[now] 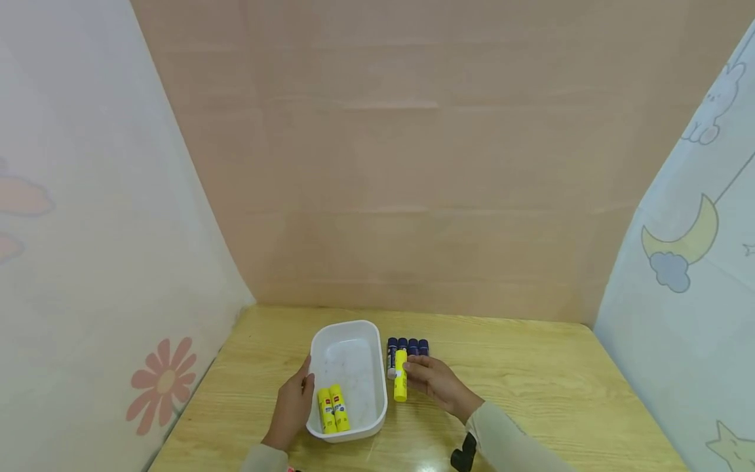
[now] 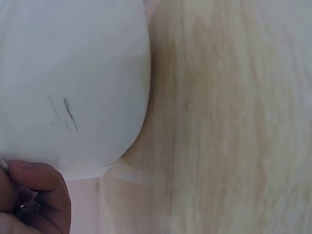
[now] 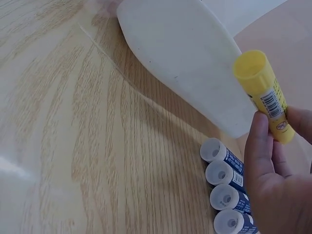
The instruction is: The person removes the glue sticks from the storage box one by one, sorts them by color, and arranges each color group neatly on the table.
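Note:
A yellow glue stick (image 3: 268, 100) is pinched between the thumb and fingers of my right hand (image 1: 439, 385), held up just right of a white plastic tray (image 1: 377, 419). My left hand (image 1: 293, 401) grips the tray's left rim, its curled fingers (image 2: 39, 178) showing in the left wrist view. Two more yellow glue sticks (image 1: 333, 410) lie side by side in the tray's near left part. Beyond my right hand, several dark blue glue sticks (image 1: 392, 354) lie in a row on the table; in the right wrist view their white ends (image 3: 213, 149) face the camera.
The wooden table (image 1: 531, 393) reaches back to a brown backdrop (image 1: 413, 164). Printed white sheets (image 1: 88, 262) stand at the left and right sides. A black strap piece (image 1: 464, 453) sits by my right wrist.

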Demonstrator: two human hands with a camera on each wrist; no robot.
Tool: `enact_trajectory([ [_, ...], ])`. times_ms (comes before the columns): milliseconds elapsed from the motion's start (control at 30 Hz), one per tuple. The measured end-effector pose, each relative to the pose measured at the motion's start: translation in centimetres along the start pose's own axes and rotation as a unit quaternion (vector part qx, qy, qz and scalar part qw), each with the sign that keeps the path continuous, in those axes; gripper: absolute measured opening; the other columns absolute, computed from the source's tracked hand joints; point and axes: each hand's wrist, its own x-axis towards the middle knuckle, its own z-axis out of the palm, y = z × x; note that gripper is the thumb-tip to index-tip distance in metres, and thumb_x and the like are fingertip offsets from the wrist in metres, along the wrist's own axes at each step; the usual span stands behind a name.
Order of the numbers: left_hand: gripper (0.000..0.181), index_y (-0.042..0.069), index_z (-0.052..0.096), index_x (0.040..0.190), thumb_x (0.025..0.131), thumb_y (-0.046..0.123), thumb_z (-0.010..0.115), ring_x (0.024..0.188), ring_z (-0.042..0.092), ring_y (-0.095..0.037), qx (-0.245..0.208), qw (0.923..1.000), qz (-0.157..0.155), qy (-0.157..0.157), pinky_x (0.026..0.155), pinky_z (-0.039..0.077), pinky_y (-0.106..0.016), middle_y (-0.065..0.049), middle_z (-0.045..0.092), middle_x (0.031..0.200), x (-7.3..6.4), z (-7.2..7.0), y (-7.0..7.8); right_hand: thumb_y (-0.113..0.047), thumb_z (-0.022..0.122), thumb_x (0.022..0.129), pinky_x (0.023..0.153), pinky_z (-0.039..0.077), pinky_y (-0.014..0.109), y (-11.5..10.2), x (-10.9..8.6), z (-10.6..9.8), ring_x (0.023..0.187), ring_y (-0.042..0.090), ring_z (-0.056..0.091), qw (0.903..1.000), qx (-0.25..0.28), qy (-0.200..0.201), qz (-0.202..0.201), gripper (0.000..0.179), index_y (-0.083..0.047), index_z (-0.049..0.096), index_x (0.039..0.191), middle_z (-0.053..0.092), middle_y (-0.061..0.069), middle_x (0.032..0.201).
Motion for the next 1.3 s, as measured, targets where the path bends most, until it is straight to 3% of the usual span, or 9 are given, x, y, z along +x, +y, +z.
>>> enact_trajectory([
  [367, 0.049, 0.007, 0.036, 0.15, 0.104, 0.017, 0.047, 0.105, 0.06, -0.023, -0.008, 0.9999, -0.015, -0.004, 0.088, 0.052, -0.042, -0.02, 0.053, 0.137, 0.2, 0.2, 0.4, -0.023, 0.061, 0.098, 0.093, 0.05, 0.036, 0.6, 0.1, 0.2, 0.106, 0.023, 0.062, 1.0, 0.003, 0.004, 0.006, 0.057, 0.014, 0.038, 0.134, 0.056, 0.019, 0.122],
  [700, 0.049, 0.006, 0.036, 0.15, 0.104, 0.017, 0.047, 0.101, 0.06, -0.021, -0.008, 0.9998, -0.015, -0.011, 0.086, 0.052, -0.041, -0.021, 0.055, 0.133, 0.1, 0.1, 0.5, -0.023, 0.064, 0.096, 0.091, 0.051, 0.04, 2.1, -0.1, 0.9, 0.101, 0.026, 0.064, 0.9994, -0.028, 0.006, 0.021, 0.06, 0.016, 0.039, 0.135, 0.057, 0.019, 0.12],
  [933, 0.049, 0.007, 0.036, 0.15, 0.104, 0.018, 0.047, 0.099, 0.059, -0.019, -0.008, 0.9998, -0.014, -0.013, 0.085, 0.053, -0.04, -0.02, 0.056, 0.132, 0.1, 0.1, 0.3, -0.018, 0.065, 0.095, 0.088, 0.053, 0.039, 2.6, 0.0, 1.0, 0.097, 0.025, 0.064, 0.999, -0.042, 0.012, 0.013, 0.053, 0.016, 0.044, 0.129, 0.058, 0.019, 0.116],
  [1200, 0.049, 0.009, 0.037, 0.15, 0.103, 0.018, 0.048, 0.089, 0.057, -0.016, -0.012, 0.9998, -0.013, -0.005, 0.078, 0.052, -0.035, -0.013, 0.064, 0.116, 0.0, 0.2, 0.5, -0.015, 0.068, 0.092, 0.082, 0.055, 0.042, 2.9, -0.2, 1.9, 0.088, 0.022, 0.066, 0.9928, -0.109, 0.051, -0.003, 0.04, 0.013, 0.055, 0.116, 0.065, 0.012, 0.101],
  [1300, 0.049, 0.008, 0.037, 0.15, 0.103, 0.018, 0.048, 0.088, 0.057, -0.016, -0.012, 0.9998, -0.012, -0.005, 0.077, 0.052, -0.034, -0.012, 0.064, 0.114, 0.0, 0.2, 0.6, -0.013, 0.068, 0.091, 0.081, 0.055, 0.042, 3.1, -0.3, 2.1, 0.087, 0.022, 0.067, 0.9935, -0.1, 0.054, -0.008, 0.039, 0.015, 0.055, 0.115, 0.066, 0.012, 0.098],
])
